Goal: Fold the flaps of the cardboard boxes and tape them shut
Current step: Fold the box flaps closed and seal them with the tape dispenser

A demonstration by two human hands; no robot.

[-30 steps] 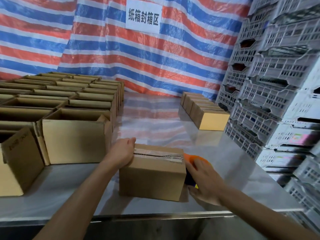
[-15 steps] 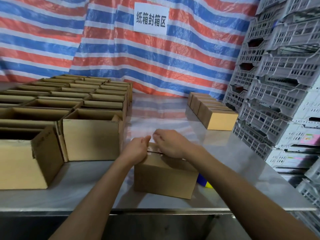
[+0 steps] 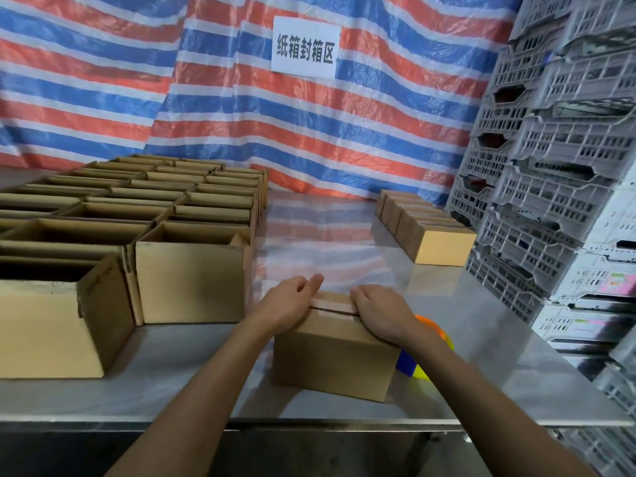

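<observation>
A small cardboard box [image 3: 332, 361] with its flaps folded shut stands near the front edge of the steel table [image 3: 488, 356]. A strip of clear tape [image 3: 333, 306] runs along its top seam. My left hand [image 3: 288, 304] lies on the left end of the top, fingers laid over the far edge. My right hand [image 3: 380, 313] presses flat on the right part of the tape. The tape dispenser [image 3: 425, 351], orange, blue and yellow, lies on the table just right of the box, partly hidden behind my right forearm.
Several open cardboard boxes [image 3: 189, 277] fill the table's left half. A row of closed boxes [image 3: 437, 242] sits at the back right. Stacked grey plastic crates [image 3: 550, 187] stand along the right edge. A striped tarp [image 3: 241, 108] hangs behind.
My right hand let go of the tape dispenser, left it beside the box, and came onto the box top. It has since slid right along the tape; the left hand stays.
</observation>
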